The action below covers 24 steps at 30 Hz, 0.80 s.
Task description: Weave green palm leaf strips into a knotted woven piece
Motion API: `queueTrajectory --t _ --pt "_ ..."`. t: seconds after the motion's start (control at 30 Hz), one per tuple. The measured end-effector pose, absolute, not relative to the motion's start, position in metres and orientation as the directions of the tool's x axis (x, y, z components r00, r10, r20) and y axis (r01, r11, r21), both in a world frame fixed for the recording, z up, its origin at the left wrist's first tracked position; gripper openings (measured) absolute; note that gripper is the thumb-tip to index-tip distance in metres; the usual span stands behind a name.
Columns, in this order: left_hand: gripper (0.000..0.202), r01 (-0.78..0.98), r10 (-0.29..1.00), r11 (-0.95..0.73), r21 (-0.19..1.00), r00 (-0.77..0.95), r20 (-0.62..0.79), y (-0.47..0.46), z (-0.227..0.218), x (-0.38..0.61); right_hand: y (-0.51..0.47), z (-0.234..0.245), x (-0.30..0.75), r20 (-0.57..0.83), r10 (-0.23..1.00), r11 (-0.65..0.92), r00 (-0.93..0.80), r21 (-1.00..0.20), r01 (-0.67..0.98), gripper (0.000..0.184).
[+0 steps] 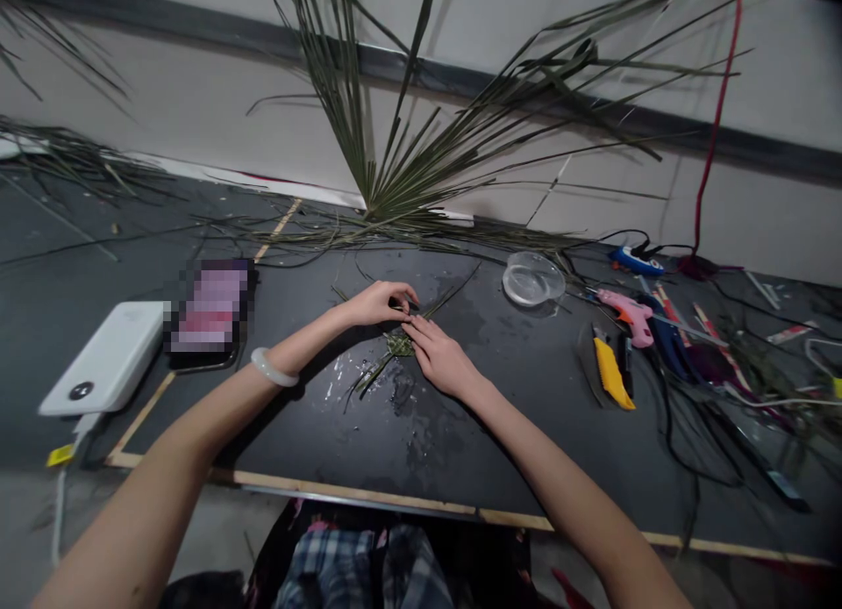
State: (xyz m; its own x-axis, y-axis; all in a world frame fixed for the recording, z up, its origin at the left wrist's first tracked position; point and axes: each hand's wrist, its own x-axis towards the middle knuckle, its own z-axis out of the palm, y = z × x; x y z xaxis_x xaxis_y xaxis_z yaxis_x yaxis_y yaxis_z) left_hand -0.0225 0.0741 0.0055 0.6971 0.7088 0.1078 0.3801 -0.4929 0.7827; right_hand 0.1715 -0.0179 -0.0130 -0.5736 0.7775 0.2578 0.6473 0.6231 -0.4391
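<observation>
A small woven piece of green palm-leaf strips (396,344) lies on the dark table (342,442), with loose strip ends trailing to the lower left and upper right. My left hand (378,304), with a pale bangle on the wrist, curls over the top of the weave and pinches a strip there. My right hand (439,356) rests on the weave's right side, its fingers laid together and pressing the strips down.
A big palm frond (421,166) fans up against the wall behind. A white power bank (109,356) and a phone (211,311) lie at left. A clear bowl (532,279), pink glue gun (628,312), yellow utility knife (611,372) and tangled cables lie at right.
</observation>
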Motion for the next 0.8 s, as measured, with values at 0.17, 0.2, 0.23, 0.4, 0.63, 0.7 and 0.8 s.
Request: queueTrajectory --t 0.17,0.2,0.23,0.4,0.63,0.7,0.8 --pt "0.030 0.338 0.718 -0.463 0.819 0.685 0.124 0.071 0.002 -0.019 -0.020 -0.010 0.171 0.261 0.809 0.583 -0.526 -0.466 0.666 0.041" --pt "0.030 0.335 0.717 -0.460 0.822 0.686 0.121 0.070 0.002 -0.018 -0.020 -0.009 0.171 0.255 0.813 0.578 -0.524 -0.470 0.667 0.041" --pt "0.030 0.335 0.715 -0.458 0.823 0.689 0.118 0.070 0.002 -0.017 -0.020 -0.009 0.171 0.251 0.814 0.576 -0.524 -0.471 0.668 0.040" --pt "0.047 0.462 0.774 -0.537 0.706 0.602 0.195 0.068 0.013 -0.018 -0.020 -0.011 0.171 0.238 0.816 0.573 -0.526 -0.448 0.686 0.041" --pt "0.026 0.670 0.790 -0.607 0.427 0.451 0.416 0.036 0.043 -0.043 -0.019 -0.014 0.172 0.228 0.815 0.572 -0.532 -0.460 0.679 0.042" --pt "0.027 0.623 0.712 -0.701 0.347 0.641 0.288 0.022 0.037 -0.044 -0.019 -0.014 0.172 0.233 0.817 0.570 -0.527 -0.460 0.681 0.042" --pt "0.039 0.615 0.662 -0.744 0.262 0.733 0.158 0.008 0.021 -0.040 -0.020 -0.013 0.172 0.239 0.817 0.571 -0.524 -0.450 0.686 0.042"
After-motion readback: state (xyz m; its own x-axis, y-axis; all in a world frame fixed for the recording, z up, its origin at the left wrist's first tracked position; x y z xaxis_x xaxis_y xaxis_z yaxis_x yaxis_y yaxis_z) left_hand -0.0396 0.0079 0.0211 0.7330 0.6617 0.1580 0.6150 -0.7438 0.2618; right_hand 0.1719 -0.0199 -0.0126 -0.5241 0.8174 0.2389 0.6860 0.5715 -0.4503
